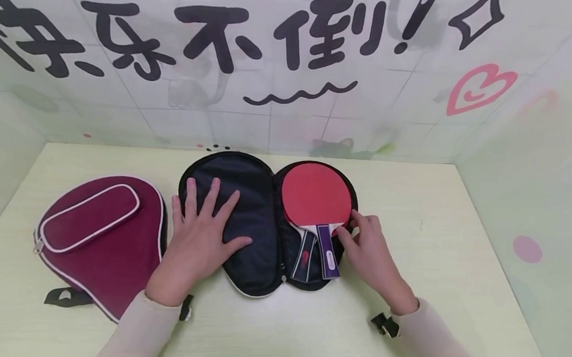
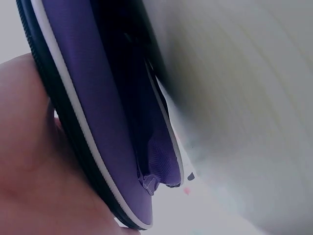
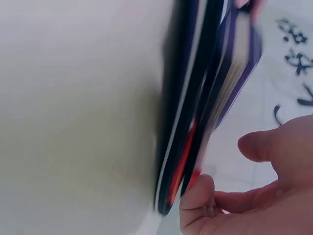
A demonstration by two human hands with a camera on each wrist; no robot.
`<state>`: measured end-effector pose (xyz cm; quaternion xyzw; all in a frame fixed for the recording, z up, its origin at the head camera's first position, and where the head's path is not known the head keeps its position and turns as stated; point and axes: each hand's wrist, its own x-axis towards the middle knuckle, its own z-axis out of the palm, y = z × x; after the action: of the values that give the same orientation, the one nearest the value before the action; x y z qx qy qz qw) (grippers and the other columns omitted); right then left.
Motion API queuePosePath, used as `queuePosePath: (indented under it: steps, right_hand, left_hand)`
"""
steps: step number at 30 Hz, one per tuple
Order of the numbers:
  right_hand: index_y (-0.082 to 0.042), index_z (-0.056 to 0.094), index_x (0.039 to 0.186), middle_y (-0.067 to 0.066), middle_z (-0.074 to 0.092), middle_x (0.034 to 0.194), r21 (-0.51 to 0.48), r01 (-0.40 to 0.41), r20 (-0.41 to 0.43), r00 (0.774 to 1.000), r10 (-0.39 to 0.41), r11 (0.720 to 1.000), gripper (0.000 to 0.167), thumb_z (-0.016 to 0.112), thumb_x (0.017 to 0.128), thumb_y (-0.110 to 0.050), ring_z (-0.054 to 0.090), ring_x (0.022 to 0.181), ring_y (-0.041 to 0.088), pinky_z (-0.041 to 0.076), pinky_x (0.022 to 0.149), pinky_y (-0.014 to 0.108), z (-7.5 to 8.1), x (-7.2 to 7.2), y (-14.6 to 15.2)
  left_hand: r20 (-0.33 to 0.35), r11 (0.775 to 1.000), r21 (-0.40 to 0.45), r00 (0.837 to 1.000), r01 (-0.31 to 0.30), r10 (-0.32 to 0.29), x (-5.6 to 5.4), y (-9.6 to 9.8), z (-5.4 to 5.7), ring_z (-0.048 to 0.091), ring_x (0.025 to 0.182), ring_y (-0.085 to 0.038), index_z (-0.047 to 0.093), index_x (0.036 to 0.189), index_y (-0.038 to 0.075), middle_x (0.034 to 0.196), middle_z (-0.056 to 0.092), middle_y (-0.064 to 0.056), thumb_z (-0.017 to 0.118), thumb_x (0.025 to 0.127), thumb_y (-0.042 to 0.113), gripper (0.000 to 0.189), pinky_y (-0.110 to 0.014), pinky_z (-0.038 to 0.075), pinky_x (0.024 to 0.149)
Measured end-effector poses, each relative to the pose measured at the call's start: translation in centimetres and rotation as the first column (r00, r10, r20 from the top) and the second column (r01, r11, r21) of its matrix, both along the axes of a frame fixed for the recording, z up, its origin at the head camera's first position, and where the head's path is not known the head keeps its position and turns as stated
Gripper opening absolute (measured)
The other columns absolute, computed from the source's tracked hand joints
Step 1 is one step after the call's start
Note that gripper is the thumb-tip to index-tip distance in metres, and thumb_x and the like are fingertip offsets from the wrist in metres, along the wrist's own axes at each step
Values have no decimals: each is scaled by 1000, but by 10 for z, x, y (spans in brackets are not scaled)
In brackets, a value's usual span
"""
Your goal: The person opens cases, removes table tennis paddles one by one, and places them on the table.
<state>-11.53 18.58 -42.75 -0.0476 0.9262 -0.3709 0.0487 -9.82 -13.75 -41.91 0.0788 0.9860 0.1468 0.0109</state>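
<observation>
A black-lined paddle case (image 1: pixel 245 254) lies unfolded on the table. My left hand (image 1: pixel 198 241) rests on its left half with the fingers spread. Two table tennis paddles overlap in the right half. On top is a red paddle (image 1: pixel 316 195) with a purple handle (image 1: pixel 327 254); under it shows a dark handle (image 1: pixel 304 258), its blade mostly hidden. At the paddles' right edge is my right hand (image 1: pixel 372 255). In the right wrist view a bent finger touches the edge of the stack, while the thumb (image 3: pixel 257 145) stands apart from it.
Left of the case lies a maroon paddle case (image 1: pixel 110 237) with white piping, a zipper and a black strap (image 1: pixel 69 297). A white wall (image 1: pixel 269 129) with black lettering stands at the table's far edge. Side walls flank the table (image 1: pixel 441 258).
</observation>
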Motion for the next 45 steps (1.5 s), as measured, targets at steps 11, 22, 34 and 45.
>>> queuePosePath:
  steps: [11, 22, 34, 45]
  right_hand:
    - [8, 39, 151, 17, 47, 118, -41, -37, 73, 996, 40, 998, 73, 65, 100, -37, 48, 87, 15, 45, 74, 22, -3, 38, -22]
    - [10, 34, 153, 19, 48, 127, 36, -37, 50, 998, 35, 999, 87, 75, 92, -36, 52, 103, 21, 53, 87, 32, -13, 42, -34]
    - [15, 41, 147, 22, 51, 117, 26, 6, -45, 999, -5, 1000, 62, 62, 94, -8, 53, 93, 23, 51, 80, 32, -13, 42, -32]
    - [8, 58, 137, 17, 58, 99, -41, 103, -161, 981, -108, 994, 48, 71, 96, -14, 45, 76, 17, 38, 62, 22, -14, 33, -15]
  left_hand:
    - [24, 1000, 6, 1000, -7, 7, 0, 0, 0, -15, 157, -50, 31, 162, 22, 172, 8, -19, 70, 90, 58, 89, -75, -7, 120]
    - [28, 1000, 9, 1000, -7, 7, 0, 0, 0, -15, 156, -50, 32, 161, 21, 172, 8, -20, 69, 90, 57, 88, -75, -7, 120]
    - [31, 1000, 14, 999, -6, 5, 0, 0, 0, -14, 157, -49, 33, 161, 20, 172, 8, -20, 69, 90, 56, 87, -75, -8, 119]
    - [31, 1000, 11, 1000, -5, 4, 2, 0, 1, -15, 157, -49, 34, 161, 19, 172, 8, -20, 69, 91, 55, 86, -76, -7, 119]
